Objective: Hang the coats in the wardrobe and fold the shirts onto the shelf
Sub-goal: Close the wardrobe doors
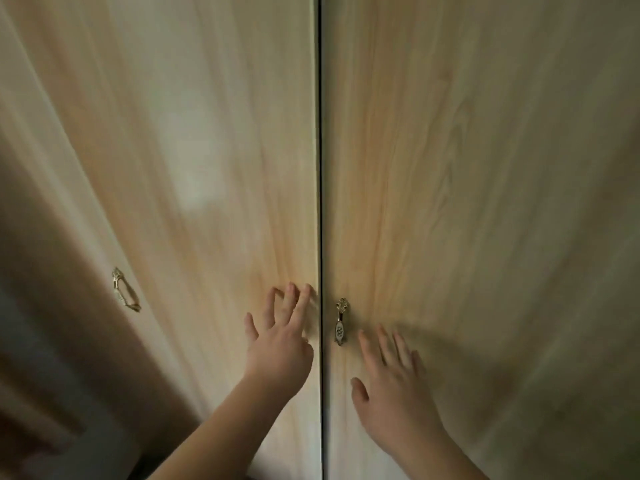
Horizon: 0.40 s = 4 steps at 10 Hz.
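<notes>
Facing shut wardrobe doors (450, 168), left hand (280, 344) and right hand (391, 386) spread flat, grasping nothing; stiff panels likely swing best by the brass handle (340, 325).

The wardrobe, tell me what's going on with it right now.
A person stands right up against the wardrobe doors, which meet at a thin dark seam down the middle. The left hand lies with fingers spread on the left door beside the seam. The right hand lies flat and open on the right door, just below and to the right of the small metal handle. Neither hand grips a handle. No coats or shirts are in view.
</notes>
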{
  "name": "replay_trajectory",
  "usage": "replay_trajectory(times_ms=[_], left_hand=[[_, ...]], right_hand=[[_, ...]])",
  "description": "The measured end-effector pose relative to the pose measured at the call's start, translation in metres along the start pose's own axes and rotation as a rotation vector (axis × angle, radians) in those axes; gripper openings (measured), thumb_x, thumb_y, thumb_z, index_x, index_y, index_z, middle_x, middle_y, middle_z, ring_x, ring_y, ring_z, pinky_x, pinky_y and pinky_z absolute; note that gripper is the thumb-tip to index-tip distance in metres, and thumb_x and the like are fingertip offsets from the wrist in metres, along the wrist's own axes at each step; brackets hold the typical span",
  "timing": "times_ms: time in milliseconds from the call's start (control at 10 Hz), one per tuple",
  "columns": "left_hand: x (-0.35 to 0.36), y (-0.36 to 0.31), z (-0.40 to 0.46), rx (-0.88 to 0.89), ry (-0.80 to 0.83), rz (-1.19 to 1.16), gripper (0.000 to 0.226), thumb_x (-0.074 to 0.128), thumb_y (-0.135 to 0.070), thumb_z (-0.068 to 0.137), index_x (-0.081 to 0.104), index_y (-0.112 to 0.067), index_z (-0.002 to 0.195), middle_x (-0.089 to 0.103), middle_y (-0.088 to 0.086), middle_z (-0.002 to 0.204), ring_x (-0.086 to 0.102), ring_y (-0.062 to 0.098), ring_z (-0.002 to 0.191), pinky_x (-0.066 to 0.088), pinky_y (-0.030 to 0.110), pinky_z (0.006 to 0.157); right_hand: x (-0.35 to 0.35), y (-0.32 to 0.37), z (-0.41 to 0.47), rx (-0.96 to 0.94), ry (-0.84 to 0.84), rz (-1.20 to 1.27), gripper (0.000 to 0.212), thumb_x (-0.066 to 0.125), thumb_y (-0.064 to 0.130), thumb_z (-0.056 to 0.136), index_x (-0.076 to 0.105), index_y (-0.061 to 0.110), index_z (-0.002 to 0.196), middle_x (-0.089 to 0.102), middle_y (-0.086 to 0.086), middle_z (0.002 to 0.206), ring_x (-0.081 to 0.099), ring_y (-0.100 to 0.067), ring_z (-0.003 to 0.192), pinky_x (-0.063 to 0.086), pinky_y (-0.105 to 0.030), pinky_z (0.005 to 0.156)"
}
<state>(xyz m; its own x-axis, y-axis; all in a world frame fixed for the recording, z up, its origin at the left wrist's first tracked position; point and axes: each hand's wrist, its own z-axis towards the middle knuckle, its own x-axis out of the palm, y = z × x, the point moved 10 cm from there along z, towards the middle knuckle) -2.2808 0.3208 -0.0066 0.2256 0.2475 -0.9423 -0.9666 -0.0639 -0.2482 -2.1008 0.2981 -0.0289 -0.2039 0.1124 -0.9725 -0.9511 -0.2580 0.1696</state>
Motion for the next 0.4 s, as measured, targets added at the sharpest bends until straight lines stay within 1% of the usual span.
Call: replay_trajectory(times_ms=[100,200,300,400], left_hand=[[0.008,-0.002,0.015,-0.007,0.003,0.020,0.093,0.044,-0.027,0.091,-0.028,-0.040,0.148,-0.015,-0.009,0.165,-0.022,0.021,0.150,0.005,0.059,0.120],[0.012,-0.002,0.020,-0.028,-0.004,0.008,0.094,0.046,-0.027,0.090,-0.027,-0.040,0.149,-0.016,-0.009,0.165,-0.020,0.021,0.151,0.005,0.059,0.120],[0.013,-0.006,0.022,-0.028,-0.007,0.015,0.097,0.047,-0.025,0.087,-0.026,-0.037,0.150,-0.016,-0.007,0.165,-0.016,0.025,0.151,0.008,0.058,0.120],[0.007,-0.005,0.018,-0.010,0.012,0.035,0.091,0.047,-0.028,0.090,-0.019,-0.038,0.152,-0.013,-0.007,0.165,-0.014,0.026,0.152,0.008,0.057,0.121]], right_hand=[[0.011,-0.001,0.008,-0.037,0.036,0.047,0.073,0.037,0.049,0.088,0.019,0.029,0.155,0.018,-0.001,0.164,0.015,-0.029,0.151,0.022,-0.052,0.119],[0.015,-0.004,0.010,-0.030,0.034,0.044,0.071,0.044,0.048,0.084,0.031,0.026,0.150,0.034,-0.004,0.158,0.031,-0.032,0.145,0.034,-0.054,0.112],[0.022,-0.009,0.007,-0.022,0.017,0.040,0.070,0.048,0.047,0.081,0.033,0.026,0.146,0.043,-0.007,0.152,0.039,-0.035,0.140,0.042,-0.055,0.105],[0.018,-0.004,-0.002,-0.015,0.006,0.053,0.070,0.046,0.048,0.084,0.028,0.028,0.149,0.040,-0.008,0.154,0.034,-0.036,0.143,0.038,-0.056,0.108]])
